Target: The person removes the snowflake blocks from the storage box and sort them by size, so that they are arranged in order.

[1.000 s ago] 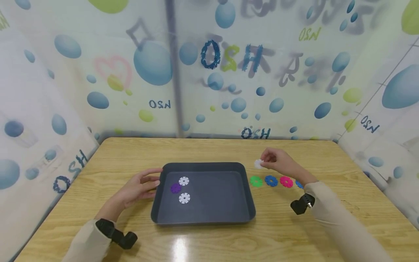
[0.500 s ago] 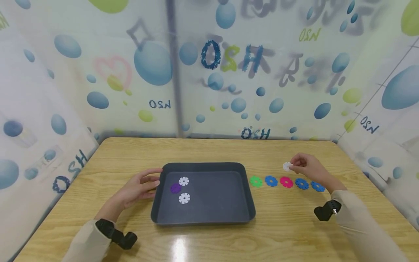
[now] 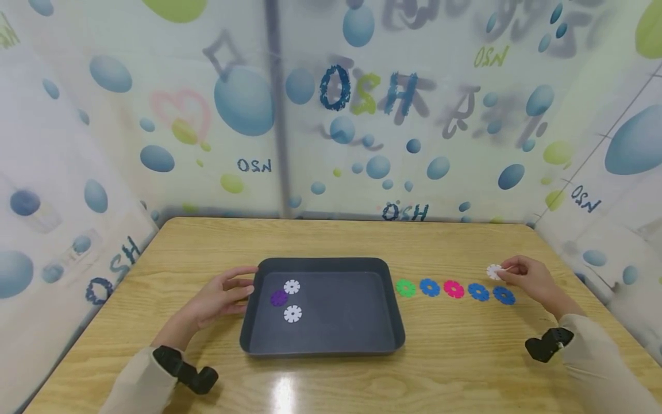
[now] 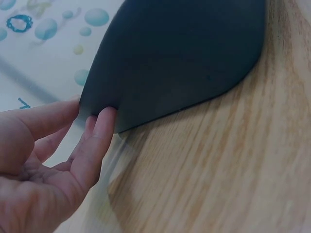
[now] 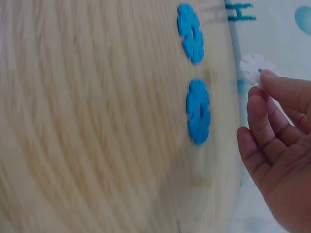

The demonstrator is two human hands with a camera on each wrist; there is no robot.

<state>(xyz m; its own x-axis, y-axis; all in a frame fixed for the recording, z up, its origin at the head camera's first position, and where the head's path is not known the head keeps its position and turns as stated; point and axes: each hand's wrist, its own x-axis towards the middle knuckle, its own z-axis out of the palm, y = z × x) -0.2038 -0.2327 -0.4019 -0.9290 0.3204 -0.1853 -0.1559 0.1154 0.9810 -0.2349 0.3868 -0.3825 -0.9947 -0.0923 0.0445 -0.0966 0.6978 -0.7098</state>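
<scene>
My right hand point(image 3: 530, 280) pinches a white notched snowflake disc point(image 3: 494, 272) between thumb and forefinger, above the table's right part. In the right wrist view the white disc point(image 5: 253, 68) stands clear of the tabletop, its centre hole partly behind the thumb point(image 5: 279, 87). Just left of and below this hand lies a row: a green disc point(image 3: 405, 288), a blue disc point(image 3: 430, 287), a pink disc point(image 3: 454, 289) and two more blue discs point(image 3: 478, 292). My left hand point(image 3: 219, 299) touches the left wall of a dark grey tray point(image 3: 341, 322) with extended fingertips point(image 4: 105, 121).
Inside the tray lie two white discs point(image 3: 292, 314) and a purple disc point(image 3: 279, 298) near its left side. The wooden table point(image 3: 331, 241) ends at a patterned cloth wall point(image 3: 331, 144) behind, with similar walls at both sides.
My right hand has carried the white disc rightward along the row, from above the green disc to near the right-end blue disc. The left hand and tray have stayed put.
</scene>
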